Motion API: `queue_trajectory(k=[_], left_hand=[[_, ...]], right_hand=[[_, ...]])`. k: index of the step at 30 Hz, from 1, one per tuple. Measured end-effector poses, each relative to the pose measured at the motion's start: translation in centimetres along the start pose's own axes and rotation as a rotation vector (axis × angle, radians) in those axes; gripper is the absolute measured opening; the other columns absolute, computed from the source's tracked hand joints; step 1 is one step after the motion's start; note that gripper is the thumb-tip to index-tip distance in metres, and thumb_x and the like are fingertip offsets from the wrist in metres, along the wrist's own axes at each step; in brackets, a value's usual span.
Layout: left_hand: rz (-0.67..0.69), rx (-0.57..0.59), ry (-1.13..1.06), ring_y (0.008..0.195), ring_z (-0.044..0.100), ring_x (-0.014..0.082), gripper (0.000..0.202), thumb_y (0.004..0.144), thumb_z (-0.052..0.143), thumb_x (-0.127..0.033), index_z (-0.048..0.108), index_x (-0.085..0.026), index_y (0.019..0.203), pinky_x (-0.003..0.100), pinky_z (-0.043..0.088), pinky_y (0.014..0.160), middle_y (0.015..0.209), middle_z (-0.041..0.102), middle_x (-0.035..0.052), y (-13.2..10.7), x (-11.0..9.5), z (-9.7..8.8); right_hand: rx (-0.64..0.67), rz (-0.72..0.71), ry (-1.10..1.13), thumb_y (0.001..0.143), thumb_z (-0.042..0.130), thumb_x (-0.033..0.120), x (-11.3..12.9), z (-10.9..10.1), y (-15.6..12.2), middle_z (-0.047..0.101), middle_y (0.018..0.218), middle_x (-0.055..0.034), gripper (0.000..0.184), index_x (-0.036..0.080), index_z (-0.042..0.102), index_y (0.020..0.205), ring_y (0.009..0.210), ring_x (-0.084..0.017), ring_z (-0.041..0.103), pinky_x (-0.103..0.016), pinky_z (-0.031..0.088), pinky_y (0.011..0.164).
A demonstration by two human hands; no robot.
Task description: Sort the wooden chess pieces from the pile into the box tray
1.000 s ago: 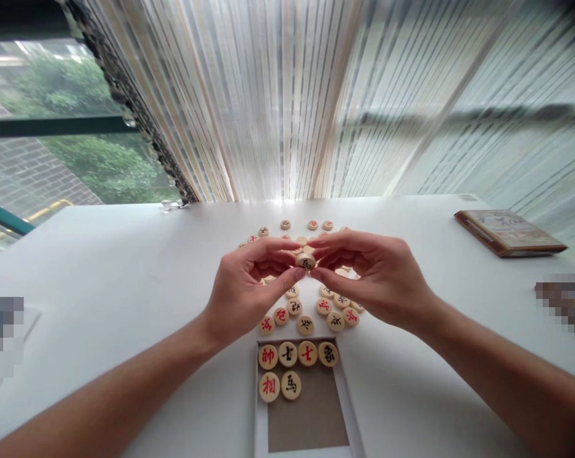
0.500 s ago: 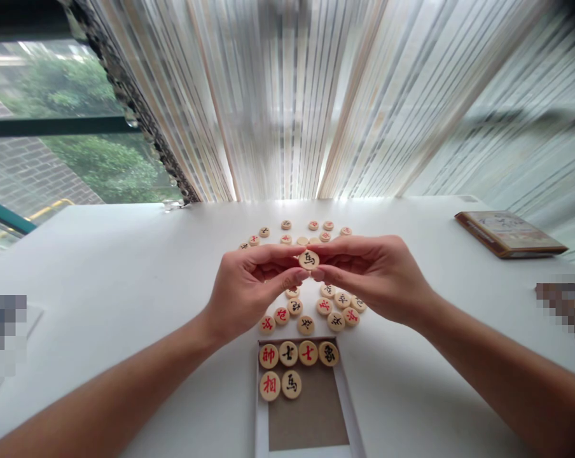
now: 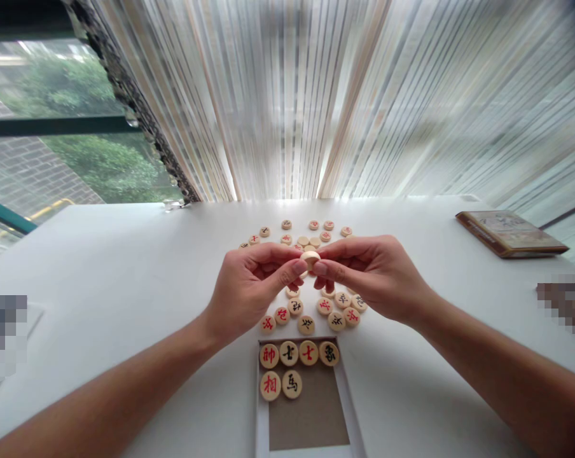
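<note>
Between my two hands, above the table, a round wooden Chinese chess piece (image 3: pixel 310 258) is pinched and tilted, so its edge shows more than its face. My left hand (image 3: pixel 256 277) holds its left side with thumb and fingertips. From the right, my right hand (image 3: pixel 371 273) grips the other side the same way. Closer to me lies a shallow white box (image 3: pixel 309 416) with a grey-brown bottom. Several pieces sit in it: a full row along the far end, then a red piece (image 3: pixel 270 385) and a black horse piece (image 3: pixel 292 384) at the left of the second row.
Loose chess pieces lie face up around and beyond my hands, such as a black one (image 3: pixel 306 325) near the box and a red one (image 3: pixel 346 231) farther off. A flat brown-edged box (image 3: pixel 511 234) rests at the right back of the white table (image 3: pixel 139 273). Curtains (image 3: pixel 278 102) hang behind.
The held piece has been tipped: its black horse character faced me before, and now mostly its plain edge shows. Both hands stay in nearly the same place, fingers slightly shifted.
</note>
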State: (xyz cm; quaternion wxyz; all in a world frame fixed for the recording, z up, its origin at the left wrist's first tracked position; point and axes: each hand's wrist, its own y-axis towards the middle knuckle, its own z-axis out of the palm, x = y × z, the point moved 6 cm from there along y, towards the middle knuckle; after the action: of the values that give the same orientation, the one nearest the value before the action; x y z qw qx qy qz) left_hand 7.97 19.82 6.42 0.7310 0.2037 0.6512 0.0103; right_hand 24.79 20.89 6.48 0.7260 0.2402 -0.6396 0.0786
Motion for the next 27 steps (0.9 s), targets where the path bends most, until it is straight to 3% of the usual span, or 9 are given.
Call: queue_trajectory(k=[6, 12, 17, 22, 27], left_hand=[[-0.003, 0.08, -0.038, 0.079, 0.081, 0.0126, 0.037, 0.083, 0.088, -0.009, 0.079, -0.017, 0.118, 0.018, 0.067, 0.074, 0.091, 0.085, 0.0029, -0.4, 0.7, 0.2], [0.009, 0.098, -0.032, 0.077, 0.081, 0.0122, 0.033, 0.082, 0.088, -0.005, 0.081, -0.015, 0.112, 0.017, 0.067, 0.074, 0.085, 0.084, 0.002, -0.5, 0.8, 0.6], [0.082, 0.116, 0.06, 0.083, 0.081, 0.0123, 0.031, 0.084, 0.085, -0.003, 0.082, -0.016, 0.112, 0.016, 0.067, 0.078, 0.09, 0.084, 0.0025, -0.8, 0.3, 1.0], [0.11, 0.161, 0.069, 0.086, 0.083, 0.0142, 0.028, 0.087, 0.082, -0.002, 0.081, -0.015, 0.112, 0.02, 0.068, 0.084, 0.095, 0.086, 0.0052, -0.8, 0.0, 1.5], [0.095, 0.172, 0.026, 0.085, 0.083, 0.0144, 0.029, 0.086, 0.084, -0.004, 0.081, -0.017, 0.112, 0.02, 0.069, 0.082, 0.094, 0.085, 0.0043, -0.7, 0.0, 1.4]], right_hand=[[0.056, 0.151, 0.048, 0.082, 0.094, 0.032, -1.0, -0.1, 0.0, 0.079, 0.07, -0.003, 0.02, 0.02, 0.089, 0.097, 0.062, -0.011, 0.072, -0.016, 0.058, 0.058], [0.074, 0.24, 0.063, 0.077, 0.096, 0.031, -1.5, 0.1, -0.3, 0.077, 0.071, -0.0029, 0.021, 0.016, 0.086, 0.087, 0.063, -0.01, 0.069, -0.017, 0.055, 0.058], [0.034, 0.301, 0.042, 0.069, 0.101, 0.033, -1.8, 0.3, -0.5, 0.07, 0.061, 0.0005, 0.03, 0.014, 0.08, 0.079, 0.052, -0.008, 0.061, -0.016, 0.046, 0.048], [0.023, 0.299, 0.006, 0.075, 0.096, 0.041, -1.9, 0.3, -0.6, 0.066, 0.055, 0.0004, 0.033, 0.014, 0.077, 0.075, 0.05, -0.009, 0.059, -0.018, 0.044, 0.047], [0.05, 0.275, 0.094, 0.078, 0.093, 0.038, -1.6, 0.6, -0.4, 0.068, 0.06, -0.0004, 0.029, 0.014, 0.078, 0.073, 0.053, -0.01, 0.061, -0.019, 0.049, 0.05]])
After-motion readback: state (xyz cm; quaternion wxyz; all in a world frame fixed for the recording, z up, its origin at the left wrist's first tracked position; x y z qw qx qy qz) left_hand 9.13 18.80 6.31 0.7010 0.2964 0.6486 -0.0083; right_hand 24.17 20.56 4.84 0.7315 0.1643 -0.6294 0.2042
